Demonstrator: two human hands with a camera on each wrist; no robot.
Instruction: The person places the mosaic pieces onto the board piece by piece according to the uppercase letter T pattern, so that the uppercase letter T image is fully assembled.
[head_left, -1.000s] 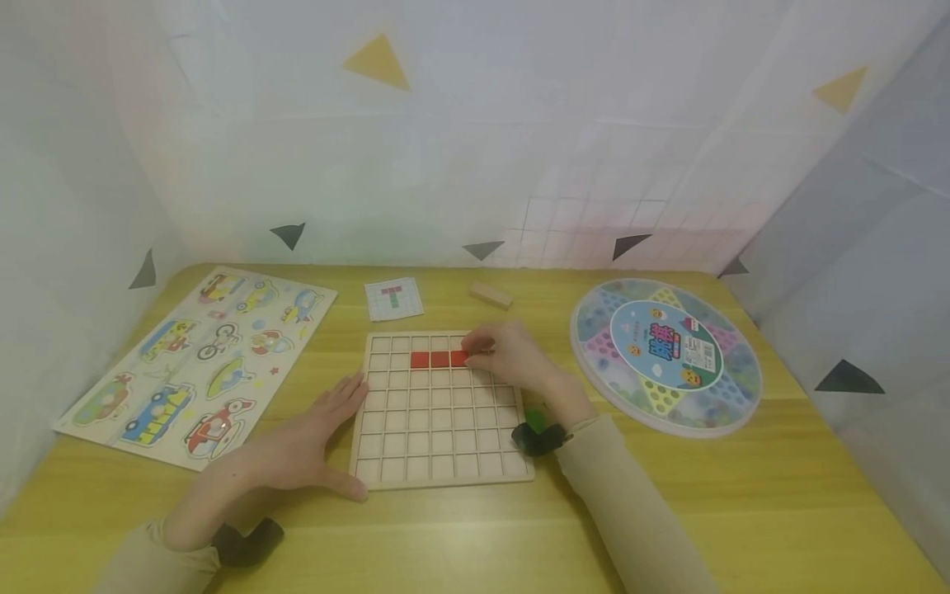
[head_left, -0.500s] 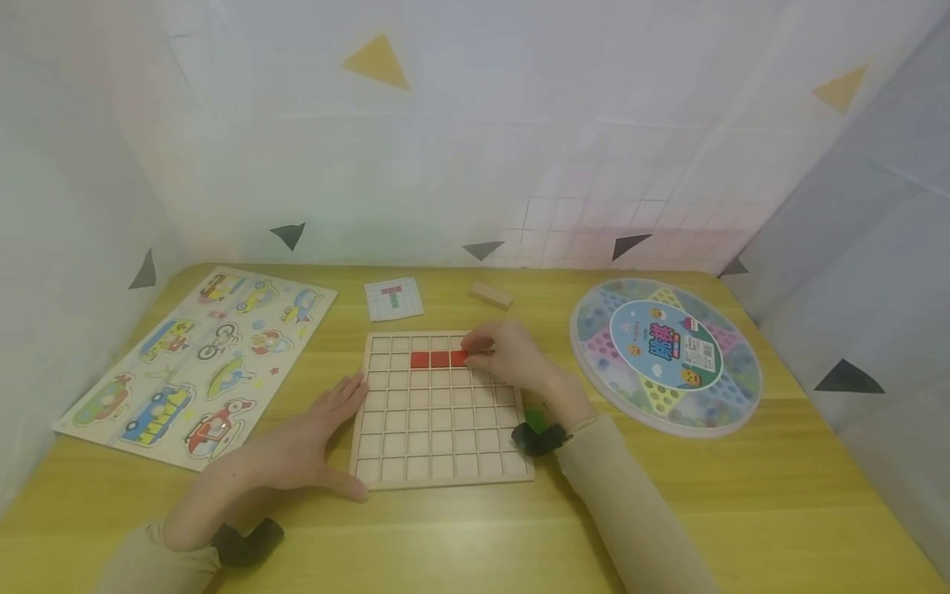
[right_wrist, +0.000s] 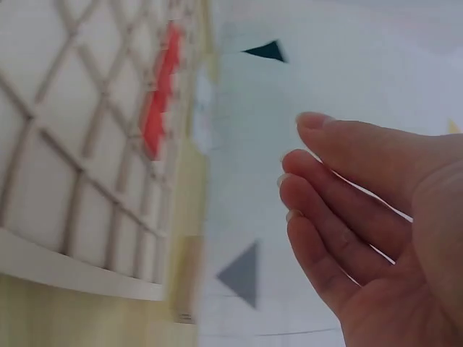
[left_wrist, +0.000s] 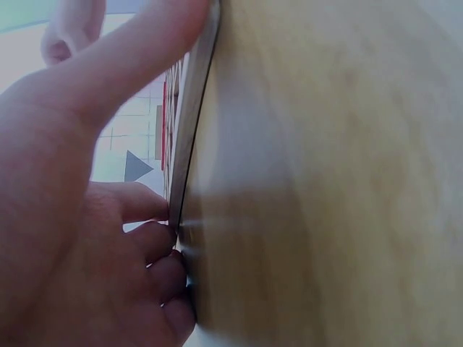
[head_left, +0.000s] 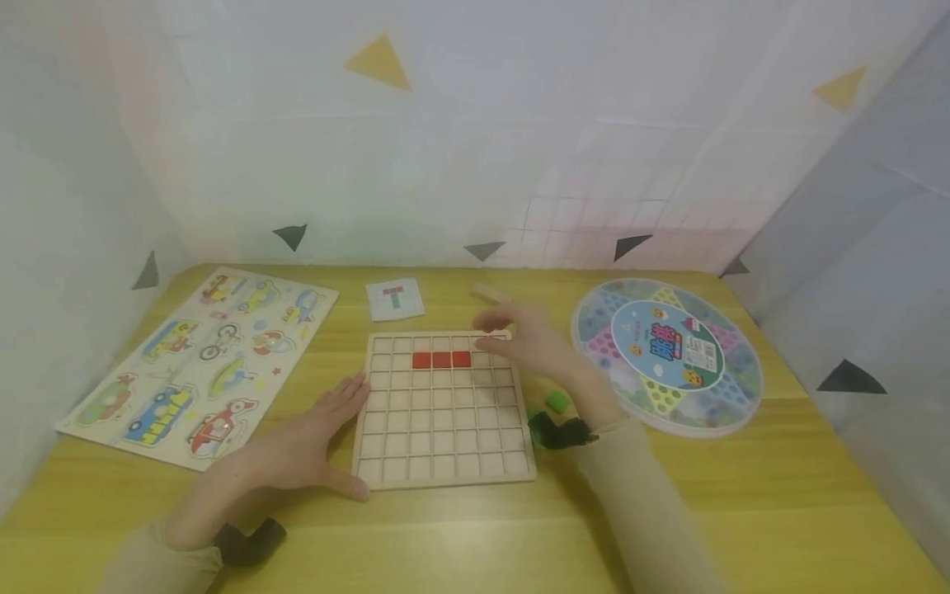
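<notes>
A wooden grid board (head_left: 444, 421) lies flat on the table. Three red square tiles (head_left: 441, 360) sit side by side in its second row from the back. My left hand (head_left: 297, 441) touches the board's left edge, thumb at the near corner and fingers farther up, spread apart. Above the board's back right corner hovers my right hand (head_left: 530, 338); in the right wrist view its fingers (right_wrist: 325, 238) are relaxed with nothing between them. Right of the board lies a green block (head_left: 558, 401), and more green shows partly hidden behind the black wrist camera (head_left: 560, 431).
Behind the board lie a small card (head_left: 395, 299) printed with a red and green T pattern and a wooden block (head_left: 491, 293), partly covered by the right hand. A vehicle puzzle board (head_left: 245, 355) is at left, a round Chinese checkers box (head_left: 594, 355) at right.
My right hand has let go of the rightmost red tile and lifted away, a little up and to the right. The green block shows more fully. My left hand has stayed in place.
</notes>
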